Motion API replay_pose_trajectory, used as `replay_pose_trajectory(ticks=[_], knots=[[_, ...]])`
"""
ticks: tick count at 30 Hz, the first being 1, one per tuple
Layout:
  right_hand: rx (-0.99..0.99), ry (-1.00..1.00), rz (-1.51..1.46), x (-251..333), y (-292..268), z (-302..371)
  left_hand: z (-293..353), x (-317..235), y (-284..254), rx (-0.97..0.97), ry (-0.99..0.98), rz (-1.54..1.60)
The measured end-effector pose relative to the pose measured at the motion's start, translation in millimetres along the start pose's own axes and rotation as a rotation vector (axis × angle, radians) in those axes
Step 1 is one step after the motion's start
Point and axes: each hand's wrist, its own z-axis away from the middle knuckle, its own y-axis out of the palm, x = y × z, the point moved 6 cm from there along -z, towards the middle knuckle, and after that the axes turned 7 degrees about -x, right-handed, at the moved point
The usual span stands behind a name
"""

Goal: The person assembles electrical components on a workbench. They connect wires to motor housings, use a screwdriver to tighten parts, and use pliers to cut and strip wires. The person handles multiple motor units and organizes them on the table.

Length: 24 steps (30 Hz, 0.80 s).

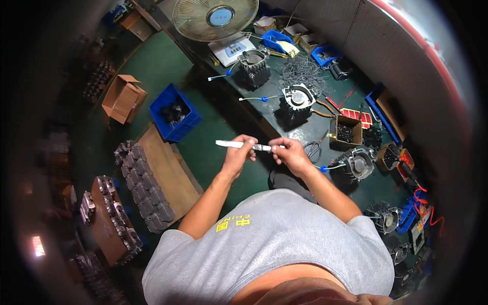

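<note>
Between my two hands is a slim white stick-like thing point(262, 147) with dark markings on its middle, perhaps a marker or a tube; its exact kind I cannot make out. My left hand point(239, 154) pinches it near the middle, and its pale tapered end sticks out to the left. The right end is pinched by my right hand point(291, 155), which hides part of it. Nearest on the bench to the right are a coiled dark cable point(313, 151) and a round metal motor housing point(360, 163) with a wire and blue connector.
More housings point(299, 96) stand along the bench, beside loose dark wires point(302, 72), pliers point(325, 106) and a cardboard box of small parts point(346, 142). A fan point(219, 17) is at the far end. On the floor are a blue bin point(186, 120) and stacked grey castings point(147, 188).
</note>
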Motion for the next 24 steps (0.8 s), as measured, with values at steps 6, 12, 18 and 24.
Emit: replay_pose_trajectory(ticks=[6,12,18,24], knots=[[0.122,-0.012,-0.071,55,30,-105,-88,-68,-14,-0.007,0.072,-0.103],[-0.087,-0.597,0.430,134,-5,-228,-202,-120,-46,-0.215,0.241,-0.230],[-0.325,-0.794,1.054,173,-28,-331,-336,-137,-63,-0.290,0.272,-0.401],[-0.272,-0.670,1.392,177,-13,-378,-422,-123,-69,-0.308,0.328,-0.713]])
